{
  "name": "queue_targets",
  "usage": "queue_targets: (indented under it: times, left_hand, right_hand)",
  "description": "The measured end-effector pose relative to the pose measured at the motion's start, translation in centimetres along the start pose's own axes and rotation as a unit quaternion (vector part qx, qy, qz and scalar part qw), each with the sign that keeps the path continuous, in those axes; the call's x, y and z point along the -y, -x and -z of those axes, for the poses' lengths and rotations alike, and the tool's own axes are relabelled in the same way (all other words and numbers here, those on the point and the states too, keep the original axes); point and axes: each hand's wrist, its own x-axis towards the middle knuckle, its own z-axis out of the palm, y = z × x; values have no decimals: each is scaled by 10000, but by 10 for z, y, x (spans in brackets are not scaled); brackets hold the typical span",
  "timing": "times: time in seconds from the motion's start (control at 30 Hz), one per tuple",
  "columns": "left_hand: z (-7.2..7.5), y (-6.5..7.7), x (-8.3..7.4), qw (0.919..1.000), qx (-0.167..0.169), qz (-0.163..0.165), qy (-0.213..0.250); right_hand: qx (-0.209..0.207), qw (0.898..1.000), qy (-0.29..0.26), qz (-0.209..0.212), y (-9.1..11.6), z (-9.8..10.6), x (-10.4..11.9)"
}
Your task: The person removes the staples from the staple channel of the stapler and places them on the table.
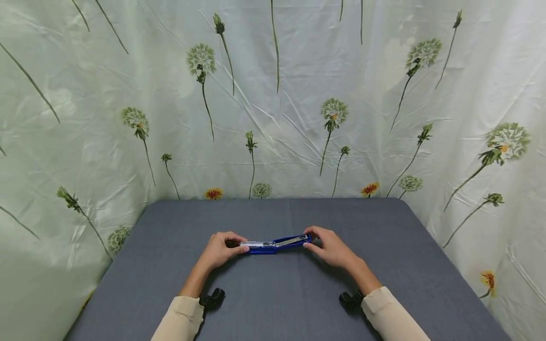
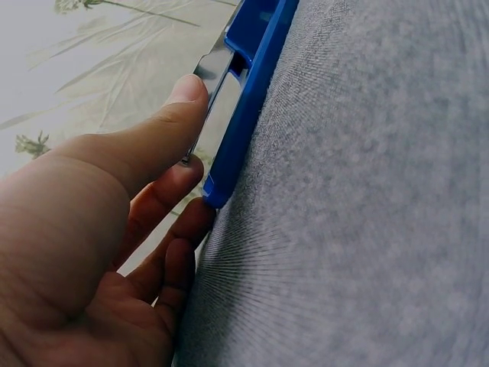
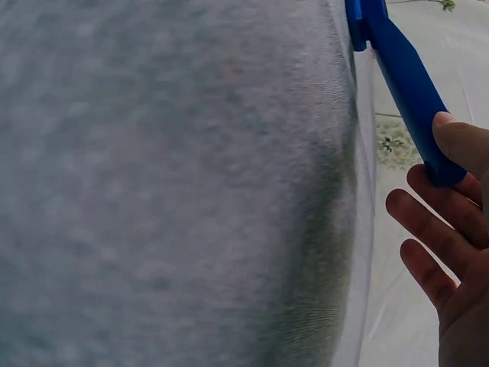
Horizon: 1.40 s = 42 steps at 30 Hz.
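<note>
A blue stapler [image 1: 263, 251] lies folded wide apart on the grey table, its base to the left and its top arm to the right. My left hand [image 1: 221, 248] pinches the metal magazine end between thumb and fingers; in the left wrist view the blue base [image 2: 243, 130] runs below the thumb. My right hand [image 1: 330, 246] pinches the far end of the top arm, which tilts up off the cloth. The right wrist view shows this blue arm [image 3: 409, 92] between thumb and forefinger, with the other fingers apart from it.
A grey cloth covers the table [image 1: 290, 303]. Behind and beside it hangs a pale curtain [image 1: 290, 118] printed with dandelions. Black straps with camera mounts [image 1: 213, 299] sit at both wrists, near the cream sleeves [image 1: 179, 317].
</note>
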Motion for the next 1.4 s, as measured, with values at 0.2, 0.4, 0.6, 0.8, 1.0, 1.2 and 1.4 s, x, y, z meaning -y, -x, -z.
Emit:
queue_targets:
  times: [0.2, 0.4, 0.6, 0.8, 1.0, 1.2, 1.4]
  left_hand:
    - [-1, 0, -1, 10000, -36, -29, -6]
    - [-3, 1, -1, 9999, -110, -14, -39]
    - [-3, 2, 0, 9998, -167, 28, -65]
    - [-2, 1, -1, 9998, -186, 82, 13]
    - [-1, 1, -1, 9999, -81, 107, 95]
    - [-1, 3, -1, 9998, -107, 116, 147]
    - [-3, 2, -3, 9995, -163, 178, 196]
  right_hand:
    - [-16, 9999, -58, -93, 3, -2, 0]
    - [-36, 9997, -189, -128, 5, -2, -1]
    - [-268, 9993, -246, -122, 9, -3, -5]
    - [-633, 9976, -264, -108, 7, -1, 1]
    - [-839, 9963, -181, -92, -7, -3, 24]
    - [-742, 9972, -27, 38, -25, -18, 49]
    - [-727, 9967, -16, 359, -38, -37, 68]
